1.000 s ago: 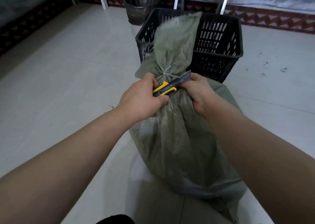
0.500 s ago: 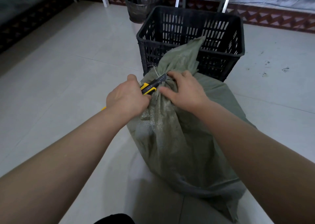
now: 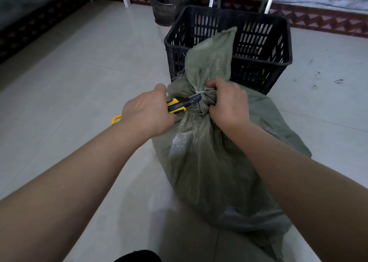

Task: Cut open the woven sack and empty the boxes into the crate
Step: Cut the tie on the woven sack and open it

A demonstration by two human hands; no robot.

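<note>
Green sack [image 3: 209, 162] neck clutched in right grip [image 3: 229, 104]; left grip [image 3: 147, 114] holds knife [image 3: 179, 106] against it.

left hand [image 3: 148, 115] holds a utility knife [image 3: 182, 103] at the sack [image 3: 209, 162] neck; right hand [image 3: 229, 102] grips it.

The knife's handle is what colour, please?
The handle is yellow and black; the head view shows it.

Dim, soft floor glare, wide-angle edge distortion.
</note>
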